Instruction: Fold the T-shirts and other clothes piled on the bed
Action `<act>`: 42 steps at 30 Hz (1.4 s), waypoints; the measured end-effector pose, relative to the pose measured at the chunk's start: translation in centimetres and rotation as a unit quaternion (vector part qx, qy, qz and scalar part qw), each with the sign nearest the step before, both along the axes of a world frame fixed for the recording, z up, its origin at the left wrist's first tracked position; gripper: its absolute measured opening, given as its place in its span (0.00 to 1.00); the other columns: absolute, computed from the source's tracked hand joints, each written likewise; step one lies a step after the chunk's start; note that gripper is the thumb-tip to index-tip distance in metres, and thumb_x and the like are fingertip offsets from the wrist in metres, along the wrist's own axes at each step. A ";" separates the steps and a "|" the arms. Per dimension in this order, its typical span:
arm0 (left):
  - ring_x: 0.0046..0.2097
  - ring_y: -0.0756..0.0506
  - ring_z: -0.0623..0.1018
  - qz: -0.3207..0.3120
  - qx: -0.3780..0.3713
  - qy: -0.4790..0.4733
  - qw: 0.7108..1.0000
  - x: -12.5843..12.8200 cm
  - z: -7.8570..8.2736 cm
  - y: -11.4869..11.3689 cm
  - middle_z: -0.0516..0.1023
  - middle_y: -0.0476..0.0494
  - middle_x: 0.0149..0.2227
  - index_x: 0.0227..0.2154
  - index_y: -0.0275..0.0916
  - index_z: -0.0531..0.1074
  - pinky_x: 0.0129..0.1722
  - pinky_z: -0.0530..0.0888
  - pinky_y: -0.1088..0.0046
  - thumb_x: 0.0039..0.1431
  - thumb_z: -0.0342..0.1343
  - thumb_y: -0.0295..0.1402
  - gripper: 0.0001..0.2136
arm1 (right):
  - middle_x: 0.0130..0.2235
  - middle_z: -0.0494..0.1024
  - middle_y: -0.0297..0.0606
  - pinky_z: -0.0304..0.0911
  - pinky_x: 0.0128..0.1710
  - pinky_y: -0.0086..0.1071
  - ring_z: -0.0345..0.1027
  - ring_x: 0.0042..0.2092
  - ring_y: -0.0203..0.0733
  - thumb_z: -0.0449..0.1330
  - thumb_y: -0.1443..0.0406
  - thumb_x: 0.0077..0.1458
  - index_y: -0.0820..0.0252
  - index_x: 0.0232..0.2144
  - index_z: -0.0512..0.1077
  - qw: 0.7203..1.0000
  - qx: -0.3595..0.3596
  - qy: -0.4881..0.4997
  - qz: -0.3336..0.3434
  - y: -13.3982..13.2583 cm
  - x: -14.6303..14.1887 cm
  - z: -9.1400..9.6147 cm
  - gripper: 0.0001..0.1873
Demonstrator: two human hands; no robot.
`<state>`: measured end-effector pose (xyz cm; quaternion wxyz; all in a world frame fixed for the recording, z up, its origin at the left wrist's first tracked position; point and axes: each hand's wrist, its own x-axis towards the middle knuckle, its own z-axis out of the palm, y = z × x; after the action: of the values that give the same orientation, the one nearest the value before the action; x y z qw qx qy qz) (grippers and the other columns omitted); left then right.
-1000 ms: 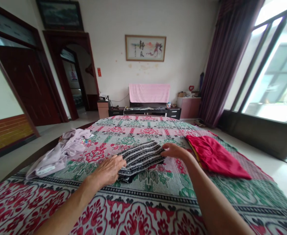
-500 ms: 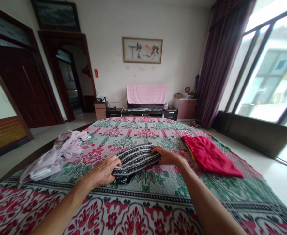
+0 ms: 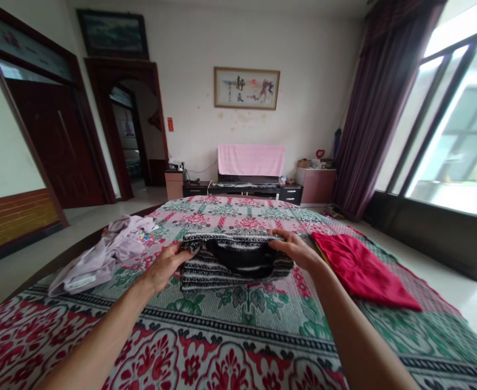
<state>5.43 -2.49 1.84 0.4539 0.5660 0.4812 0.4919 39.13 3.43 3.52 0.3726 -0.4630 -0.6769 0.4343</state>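
A black-and-white striped knit sweater (image 3: 218,273), folded into a compact bundle, lies on the patterned bedspread (image 3: 206,357) in front of me. Its dark neckline opening faces me. My left hand (image 3: 167,265) pinches the sweater's upper left corner, thumb toward me. At the upper right edge, my right hand (image 3: 291,246) grips the fabric, with some fingers behind it. To the right lies a folded red garment (image 3: 360,268), a strip of yellow showing along its left edge. A crumpled pale lilac garment (image 3: 104,257) rests at the left.
Beyond the bed stands a low dark cabinet (image 3: 242,190), with a pink cloth (image 3: 250,160) draped over something on it. A purple curtain (image 3: 368,108) and tall windows are on the right. Dark wooden doors (image 3: 51,135) are on the left.
The sweater has been turned so its neckline side faces me, and it looks wider. Both hands have shifted to its upper corners. The camera view has swung slightly left.
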 end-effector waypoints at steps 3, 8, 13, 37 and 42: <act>0.37 0.42 0.79 -0.001 -0.096 -0.072 0.993 -0.2 -1.2 0.4 0.80 0.42 0.35 0.40 0.35 0.72 0.40 0.74 0.66 0.43 0.63 0.42 0.22 | 0.28 0.76 0.32 0.63 0.27 0.27 0.68 0.26 0.35 0.61 0.56 0.48 0.58 0.43 0.70 0.995 -0.075 0.068 -0.017 0.2 -0.3 -0.3 0.21; 0.42 0.41 0.78 0.046 -0.115 0.092 0.988 -0.8 -3.9 1.3 0.81 0.42 0.36 0.39 0.35 0.73 0.41 0.73 0.67 0.46 0.59 0.44 0.20 | 0.25 0.75 0.33 0.63 0.26 0.27 0.67 0.25 0.34 0.61 0.56 0.49 0.61 0.31 0.73 0.987 -0.156 0.044 -0.010 1.3 -1.0 -3.8 0.14; 0.52 0.38 0.74 0.141 -0.046 0.261 0.954 -1.1 -4.1 1.6 0.76 0.37 0.50 0.47 0.36 0.72 0.49 0.69 0.67 0.48 0.56 0.48 0.26 | 0.33 0.79 0.37 0.67 0.31 0.29 0.72 0.31 0.36 0.64 0.56 0.47 0.60 0.43 0.72 0.979 -0.176 0.101 0.011 1.5 -0.1 -5.8 0.22; 0.33 0.45 0.73 0.167 -0.017 0.263 0.950 -0.3 -4.1 1.5 0.75 0.48 0.26 0.26 0.38 0.72 0.29 0.63 0.75 0.49 0.51 0.43 0.13 | 0.26 0.78 0.34 0.63 0.30 0.29 0.69 0.28 0.35 0.62 0.58 0.44 0.62 0.29 0.74 0.996 -0.062 -0.046 0.034 2.5 1.4 -4.4 0.13; 0.32 0.45 0.73 0.178 -0.011 0.301 0.937 -0.6 -4.8 2.0 0.73 0.49 0.23 0.23 0.38 0.71 0.28 0.62 0.75 0.49 0.51 0.42 0.12 | 0.27 0.78 0.34 0.64 0.31 0.31 0.70 0.30 0.39 0.61 0.58 0.44 0.61 0.31 0.75 0.993 0.043 -0.104 -0.040 4.1 0.7 -6.5 0.13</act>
<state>4.80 -0.49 -2.94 0.1993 0.5880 0.6935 0.3656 39.83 7.53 -3.02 0.3370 -0.5157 -0.7109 0.3393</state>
